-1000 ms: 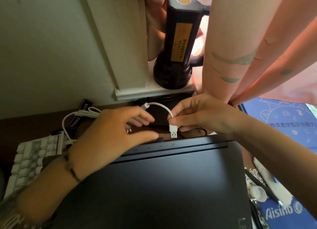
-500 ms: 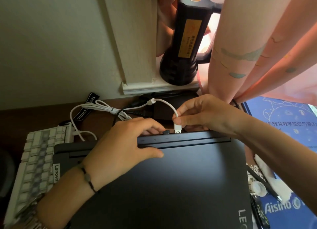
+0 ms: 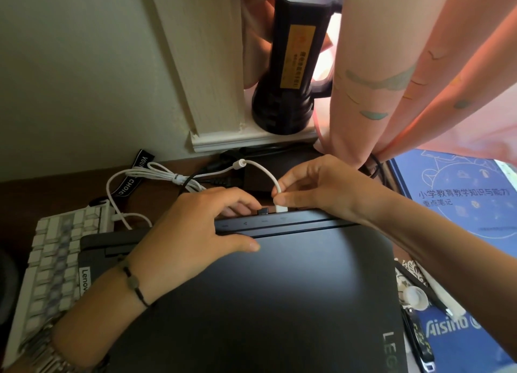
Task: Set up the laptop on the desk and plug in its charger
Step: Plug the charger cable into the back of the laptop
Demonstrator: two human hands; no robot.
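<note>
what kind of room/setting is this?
Probably a home desk or study corner by a window. A closed laptop and white keyboard sit on a dark desk, pink curtains hang behind, and a blue study book lies to the right.

laptop [image 3: 251, 302]: Lenovo | strap [image 3: 134, 176]: CHOICE | book [image 3: 458, 232]: Aisino

Left hand [image 3: 195, 232] flat, fingers spread; right hand [image 3: 316, 188] pinching.

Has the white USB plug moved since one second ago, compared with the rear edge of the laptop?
Yes. The white plug went down toward the laptop's rear edge: earlier it hung clear above it, now it sits at the edge, pinched by the right hand.
</note>
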